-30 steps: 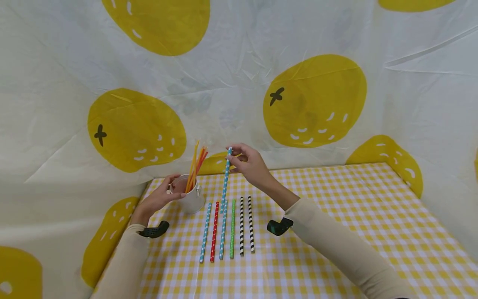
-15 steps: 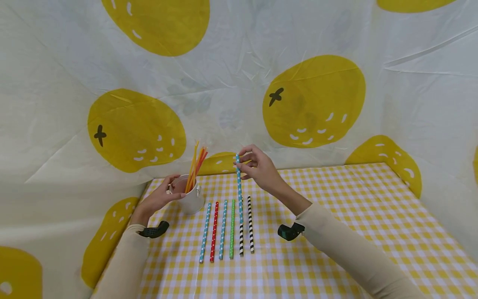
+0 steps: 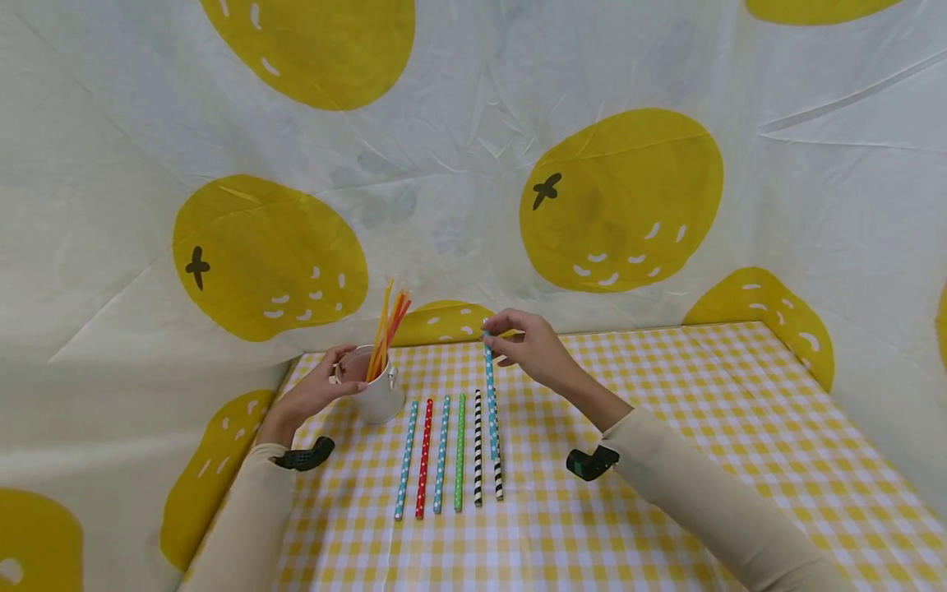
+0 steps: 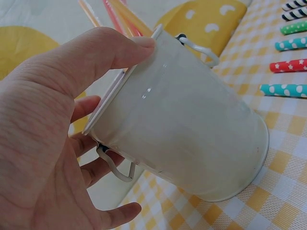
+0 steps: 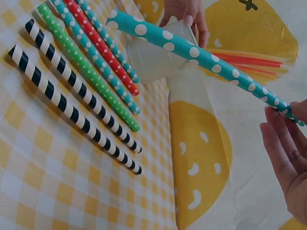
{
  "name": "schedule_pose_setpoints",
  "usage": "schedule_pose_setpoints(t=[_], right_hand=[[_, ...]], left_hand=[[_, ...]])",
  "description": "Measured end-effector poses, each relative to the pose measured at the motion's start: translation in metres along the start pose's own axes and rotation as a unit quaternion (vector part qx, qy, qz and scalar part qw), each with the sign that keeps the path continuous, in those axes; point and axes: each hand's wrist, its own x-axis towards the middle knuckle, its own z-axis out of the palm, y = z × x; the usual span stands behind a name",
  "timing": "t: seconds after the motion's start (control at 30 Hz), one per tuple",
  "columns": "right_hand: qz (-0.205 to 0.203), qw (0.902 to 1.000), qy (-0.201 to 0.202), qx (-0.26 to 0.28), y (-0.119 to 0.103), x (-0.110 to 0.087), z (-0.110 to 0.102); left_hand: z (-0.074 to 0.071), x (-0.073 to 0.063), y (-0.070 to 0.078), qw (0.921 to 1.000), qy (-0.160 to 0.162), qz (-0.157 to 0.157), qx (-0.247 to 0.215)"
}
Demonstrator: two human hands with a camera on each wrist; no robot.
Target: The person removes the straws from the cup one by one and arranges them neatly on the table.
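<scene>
My right hand (image 3: 534,349) pinches a blue paper straw with white dots (image 5: 216,67) near its upper end. In the head view that straw hangs over the rightmost black-and-white striped straw (image 3: 499,485), partly covering it. My left hand (image 3: 320,390) grips the rim of a white metal bucket (image 4: 187,120), thumb on the near side of the rim. Orange straws (image 3: 380,341) and red straws stand inside the bucket, leaning right. To the bucket's right a row lies on the cloth: a blue dotted straw (image 3: 405,460), a red one (image 3: 425,460), another blue (image 3: 441,460), a green (image 3: 460,460) and a second striped one (image 3: 478,460).
A yellow-and-white checked cloth (image 3: 666,395) covers the table. Behind and to the left hangs a pale curtain (image 3: 444,164) printed with large yellow fruits. A small handle (image 4: 201,49) sticks out from the bucket's side.
My right hand has moved right and slightly down with the blue dotted straw, from above the middle of the row to above its right end. The left hand and bucket stay put.
</scene>
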Motion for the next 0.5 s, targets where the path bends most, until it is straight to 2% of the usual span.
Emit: schedule_pose_setpoints(t=[0.2,0.5], right_hand=[[0.028,0.999,-0.016,-0.032,0.01,-0.004,-0.007],[0.066,0.9961,-0.03,-0.05,0.024,-0.01,-0.012]], left_hand=[[-0.001,0.0,0.0,1.0,-0.001,0.0,-0.006],[-0.001,0.0,-0.002,1.0,-0.004,0.003,-0.008]])
